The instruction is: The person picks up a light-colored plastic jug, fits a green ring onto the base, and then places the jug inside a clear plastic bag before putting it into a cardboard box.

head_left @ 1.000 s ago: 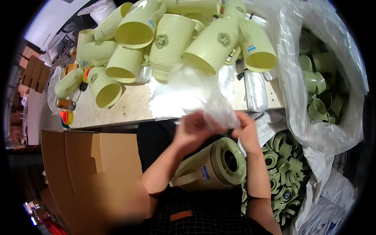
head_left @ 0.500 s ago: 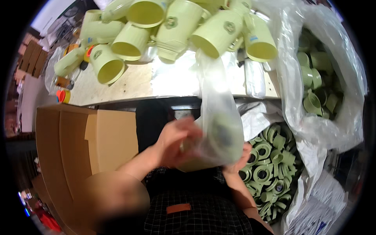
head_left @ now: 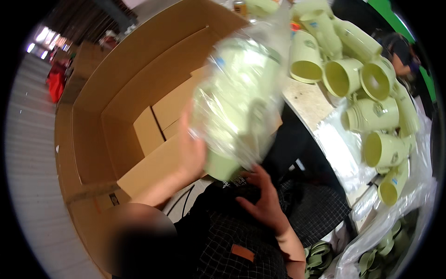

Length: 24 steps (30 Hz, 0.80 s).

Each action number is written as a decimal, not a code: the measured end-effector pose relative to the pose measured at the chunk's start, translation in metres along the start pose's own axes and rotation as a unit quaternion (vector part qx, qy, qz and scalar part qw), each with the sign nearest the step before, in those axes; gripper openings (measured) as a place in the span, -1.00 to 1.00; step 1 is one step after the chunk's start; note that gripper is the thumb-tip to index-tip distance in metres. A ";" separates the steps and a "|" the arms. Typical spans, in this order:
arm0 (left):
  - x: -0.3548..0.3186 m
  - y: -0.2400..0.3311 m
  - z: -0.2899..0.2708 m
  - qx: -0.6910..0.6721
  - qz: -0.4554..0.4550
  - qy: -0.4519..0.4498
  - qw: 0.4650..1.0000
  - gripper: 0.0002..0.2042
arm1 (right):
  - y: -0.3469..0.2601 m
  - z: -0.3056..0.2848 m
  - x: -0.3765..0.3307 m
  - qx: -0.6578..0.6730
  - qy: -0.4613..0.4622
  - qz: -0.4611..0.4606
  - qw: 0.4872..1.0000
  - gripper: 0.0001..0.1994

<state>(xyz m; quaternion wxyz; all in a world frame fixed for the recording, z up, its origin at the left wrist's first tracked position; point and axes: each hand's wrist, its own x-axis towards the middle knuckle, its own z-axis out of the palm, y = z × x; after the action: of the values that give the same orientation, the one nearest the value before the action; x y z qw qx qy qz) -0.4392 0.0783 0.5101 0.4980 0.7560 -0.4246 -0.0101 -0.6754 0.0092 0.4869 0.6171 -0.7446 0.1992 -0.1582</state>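
Observation:
A pale green plastic jug (head_left: 223, 162) in a clear plastic bag (head_left: 241, 93) is held up in front of me, tilted, with its bagged bulk over the near edge of the open carton. My left hand (head_left: 191, 153) grips it from the left side; part of the fingers is hidden behind the bag. Just below and to the right, my right hand (head_left: 265, 202) is open with thumb and fingers apart. Its fingertips are close to the bag's lower edge, and whether they touch it I cannot tell.
A large open cardboard carton (head_left: 88, 139) stands at the left, its inner flaps showing. On the table (head_left: 304, 100) at the right lie several pale green jugs (head_left: 371, 114) and a stack of clear bags (head_left: 341, 139). Green lids (head_left: 318, 255) fill a sack at the lower right.
My view has swung left toward the carton. The bagged jug has moved from in front of the table to beside the carton. My right hand has come off the bag and opened.

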 end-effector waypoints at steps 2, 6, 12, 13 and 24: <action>0.049 -0.021 -0.077 0.162 0.058 -0.031 0.985 -0.43 | -0.010 0.021 0.015 0.055 -0.037 -0.077 0.995 -0.19; 0.082 -0.114 -0.151 0.432 0.090 -0.329 0.834 -0.56 | 0.031 0.018 -0.001 0.003 0.029 0.015 0.999 -0.16; -0.086 -0.336 -0.216 0.442 -0.348 -0.491 0.665 -0.59 | 0.047 -0.089 -0.040 -0.147 0.291 0.053 0.944 -0.47; -0.106 -0.347 -0.232 0.448 -0.399 -0.478 0.642 -0.53 | 0.041 -0.114 -0.039 -0.195 0.347 0.053 0.916 -0.54; 0.074 -0.064 -0.029 0.380 0.294 -0.289 0.828 -0.45 | 0.075 -0.313 -0.037 -0.502 0.585 0.099 0.629 -0.50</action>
<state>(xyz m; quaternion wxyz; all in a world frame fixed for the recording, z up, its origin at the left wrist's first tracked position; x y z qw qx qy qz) -0.3384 0.0611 0.5062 0.0055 0.6873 -0.7217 0.0815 -0.8653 -0.2524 0.4725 -0.0862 -0.6661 0.6392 -0.3746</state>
